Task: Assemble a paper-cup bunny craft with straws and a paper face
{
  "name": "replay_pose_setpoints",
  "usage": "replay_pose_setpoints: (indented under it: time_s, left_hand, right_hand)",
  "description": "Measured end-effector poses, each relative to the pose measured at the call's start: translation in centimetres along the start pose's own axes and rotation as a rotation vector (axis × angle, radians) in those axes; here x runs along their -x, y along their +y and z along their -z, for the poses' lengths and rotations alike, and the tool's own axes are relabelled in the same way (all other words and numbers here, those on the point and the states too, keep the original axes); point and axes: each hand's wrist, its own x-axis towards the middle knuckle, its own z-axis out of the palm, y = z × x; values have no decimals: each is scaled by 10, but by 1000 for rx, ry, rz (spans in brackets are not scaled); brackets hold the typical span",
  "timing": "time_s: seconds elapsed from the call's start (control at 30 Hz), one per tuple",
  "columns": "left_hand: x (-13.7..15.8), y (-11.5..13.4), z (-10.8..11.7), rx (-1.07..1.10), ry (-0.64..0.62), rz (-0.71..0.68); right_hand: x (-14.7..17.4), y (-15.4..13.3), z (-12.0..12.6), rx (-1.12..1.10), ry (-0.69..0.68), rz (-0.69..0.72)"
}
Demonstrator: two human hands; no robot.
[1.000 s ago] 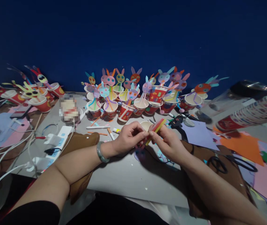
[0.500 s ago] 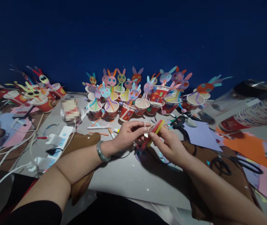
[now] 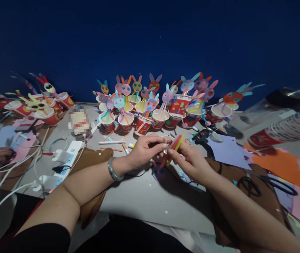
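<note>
My right hand [image 3: 192, 163] is closed on a red and a yellow strip [image 3: 176, 143], held side by side and slanting down to the left. Opposite it, my left hand [image 3: 147, 149] pinches thumb and fingertips together at a small whitish piece [image 3: 165, 141], too small to name. The fingertips of both hands are close to each other above the table. Just below them is a purple paper rabbit head [image 3: 158, 172], partly in shadow near the strips' lower ends. Behind stand several paper cups [image 3: 142, 125] with paper animal figures in them.
A power strip [image 3: 72, 156] with white cables lies to the left, near a co-worker's hand [image 3: 1, 158]. On the right are black-handled scissors [image 3: 250, 186], orange paper [image 3: 278, 163], purple paper [image 3: 226, 151] and a leaning cup stack [image 3: 284, 126]. A blue wall [image 3: 150, 38] closes off the back.
My hands stay almost in place, still holding the strips and the whitish piece. At far left, the co-worker's hand has shifted slightly to the right.
</note>
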Motion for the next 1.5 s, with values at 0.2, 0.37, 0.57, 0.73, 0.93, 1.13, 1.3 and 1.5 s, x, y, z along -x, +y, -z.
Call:
replay_pose_setpoints:
  time_s: [0.2,0.37,0.57,0.73,0.93,1.13,1.3,1.5]
  left_hand:
    - [-1,-2,0,4,-2,25]
    - [2,0,-1,-45,-18,-33]
    - [4,-2,-2,-83,13,-42]
    - [5,-4,-3,-21,20,-7]
    - [1,-2,-3,63,-16,59]
    - [2,-1,-5,98,-31,93]
    - [2,-3,-4,94,-18,83]
    - [0,3,-1,20,0,22]
  right_hand:
    - [1,3,-4,19,-30,36]
    - [0,1,-4,15,-74,11]
    - [0,0,-3,24,-76,10]
    - [1,1,-4,21,-55,-5]
    - [5,3,-8,-21,66,-52]
    - [6,3,-7,-48,41,-54]
    - [4,2,-6,-18,-36,-16]
    - [6,4,-12,-13,-79,-36]
